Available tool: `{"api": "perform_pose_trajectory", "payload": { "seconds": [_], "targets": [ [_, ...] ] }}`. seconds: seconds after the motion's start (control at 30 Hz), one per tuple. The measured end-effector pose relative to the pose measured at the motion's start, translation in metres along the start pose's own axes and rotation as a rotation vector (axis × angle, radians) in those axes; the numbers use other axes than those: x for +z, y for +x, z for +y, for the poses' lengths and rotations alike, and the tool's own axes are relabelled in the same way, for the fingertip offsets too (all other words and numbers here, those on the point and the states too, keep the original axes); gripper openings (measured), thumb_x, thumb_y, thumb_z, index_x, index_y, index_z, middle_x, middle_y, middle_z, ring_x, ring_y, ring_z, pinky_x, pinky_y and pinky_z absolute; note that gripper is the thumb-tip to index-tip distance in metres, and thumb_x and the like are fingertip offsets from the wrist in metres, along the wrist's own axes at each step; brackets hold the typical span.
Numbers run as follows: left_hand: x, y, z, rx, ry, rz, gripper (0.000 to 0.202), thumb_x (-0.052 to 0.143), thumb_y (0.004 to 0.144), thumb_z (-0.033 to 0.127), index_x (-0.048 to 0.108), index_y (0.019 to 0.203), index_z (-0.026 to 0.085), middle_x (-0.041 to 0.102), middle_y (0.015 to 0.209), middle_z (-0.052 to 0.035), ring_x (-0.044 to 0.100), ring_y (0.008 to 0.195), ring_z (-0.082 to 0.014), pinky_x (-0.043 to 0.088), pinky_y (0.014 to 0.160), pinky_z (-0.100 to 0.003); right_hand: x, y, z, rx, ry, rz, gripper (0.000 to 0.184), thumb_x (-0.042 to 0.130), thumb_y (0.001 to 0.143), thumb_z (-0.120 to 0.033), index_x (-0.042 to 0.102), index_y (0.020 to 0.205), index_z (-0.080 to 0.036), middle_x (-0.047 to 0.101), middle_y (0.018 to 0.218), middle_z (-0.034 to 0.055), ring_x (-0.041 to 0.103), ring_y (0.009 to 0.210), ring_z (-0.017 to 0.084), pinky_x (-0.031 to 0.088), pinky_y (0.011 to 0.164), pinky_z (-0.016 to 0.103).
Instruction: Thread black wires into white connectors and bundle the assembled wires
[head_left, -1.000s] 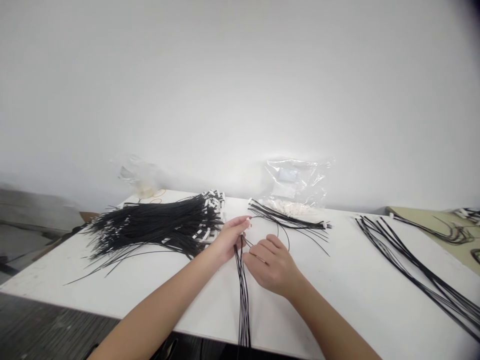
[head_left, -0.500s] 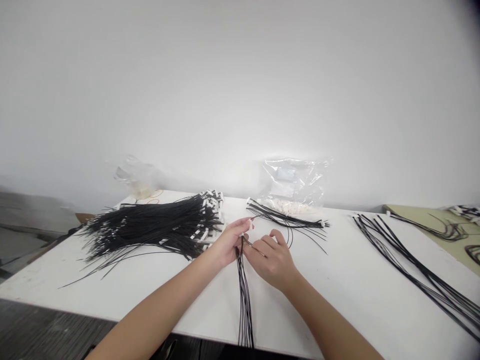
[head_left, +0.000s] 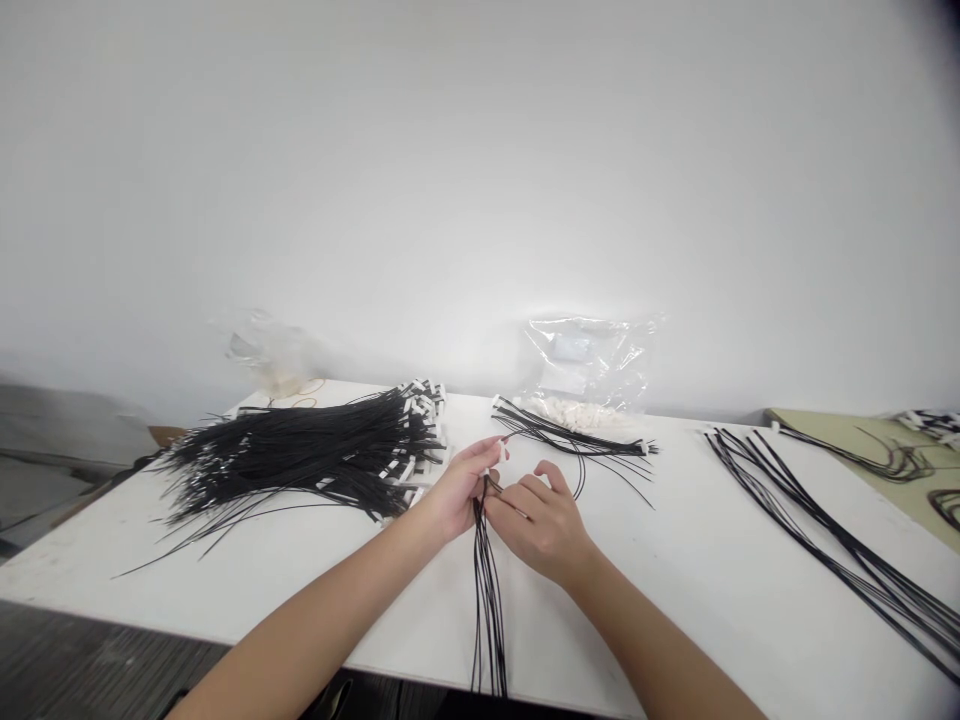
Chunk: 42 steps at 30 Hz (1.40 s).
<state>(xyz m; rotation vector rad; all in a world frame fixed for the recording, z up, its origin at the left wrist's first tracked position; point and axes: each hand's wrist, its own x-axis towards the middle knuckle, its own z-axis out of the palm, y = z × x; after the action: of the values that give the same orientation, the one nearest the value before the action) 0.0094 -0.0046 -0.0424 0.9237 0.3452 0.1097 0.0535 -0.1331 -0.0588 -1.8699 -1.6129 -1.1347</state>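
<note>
My left hand (head_left: 463,488) is closed around a small white connector (head_left: 502,452), pinched between thumb and fingers. From below the fingers a bundle of thin black wires (head_left: 487,600) hangs down past the table's front edge. Against it, my right hand (head_left: 536,520) is curled with its fingertips on one or more of the wires just under the connector; the exact grip is partly hidden. Behind the hands lies a wire harness (head_left: 577,435) of black wires with white connectors at its ends.
A large pile of black wires with white connectors (head_left: 300,455) covers the table's left side. At the back stands a clear plastic bag of small white parts (head_left: 577,410); another clear bag (head_left: 270,355) is further left. Long black cables (head_left: 810,520) lie right, beside a yellowish board (head_left: 847,440).
The hands stay almost in place. My right hand has shifted slightly in toward the connector, and the lower ends of the hanging wires have spread a little to the left.
</note>
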Motion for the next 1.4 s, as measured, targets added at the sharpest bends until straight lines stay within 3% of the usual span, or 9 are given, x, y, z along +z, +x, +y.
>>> {"api": "perform_pose_trajectory", "payload": {
  "seconds": [0.47,0.77,1.03,1.4],
  "targets": [
    [0.0030,-0.0033,-0.0018,0.014,-0.026,0.000,0.036,0.071,0.060,0.032,0.057,0.089,0.017,0.051,0.075,0.0031,0.040,0.046,0.0010,0.031,0.042,-0.013,-0.0020,0.0025,-0.0025,-0.002,0.037,-0.038,0.011,0.049,0.077,-0.013,0.055,0.073,-0.021,0.046,0.062,-0.0012,0.038,0.061,0.011,0.029,0.075,0.033],
    [0.0023,-0.0035,-0.0046,0.031,-0.027,-0.022,0.037,0.070,0.062,0.032,0.057,0.094,0.018,0.049,0.074,0.0036,0.040,0.047,0.0010,0.032,0.044,-0.012,-0.0042,-0.0010,0.0004,0.010,0.280,-0.087,0.023,0.043,0.070,-0.015,0.058,0.087,-0.018,0.052,0.072,0.0011,0.041,0.064,0.012,0.030,0.077,0.035],
    [0.0036,-0.0037,-0.0030,0.041,-0.025,0.000,0.040,0.071,0.060,0.034,0.057,0.094,0.018,0.050,0.074,0.0041,0.038,0.046,0.0013,0.031,0.044,-0.013,-0.0045,0.0004,-0.0008,0.048,0.293,-0.086,0.017,0.050,0.074,-0.019,0.058,0.088,-0.021,0.056,0.075,0.0002,0.047,0.067,0.011,0.030,0.082,0.036],
    [0.0052,-0.0056,0.0042,0.013,-0.041,-0.011,0.034,0.069,0.063,0.032,0.057,0.093,0.020,0.051,0.077,0.0036,0.042,0.048,0.0003,0.032,0.040,-0.012,-0.0018,-0.0020,0.0029,-0.026,0.152,0.070,0.023,0.056,0.075,-0.007,0.056,0.088,-0.026,0.060,0.073,-0.0053,0.048,0.066,0.007,0.031,0.089,0.035]
  ]
}}
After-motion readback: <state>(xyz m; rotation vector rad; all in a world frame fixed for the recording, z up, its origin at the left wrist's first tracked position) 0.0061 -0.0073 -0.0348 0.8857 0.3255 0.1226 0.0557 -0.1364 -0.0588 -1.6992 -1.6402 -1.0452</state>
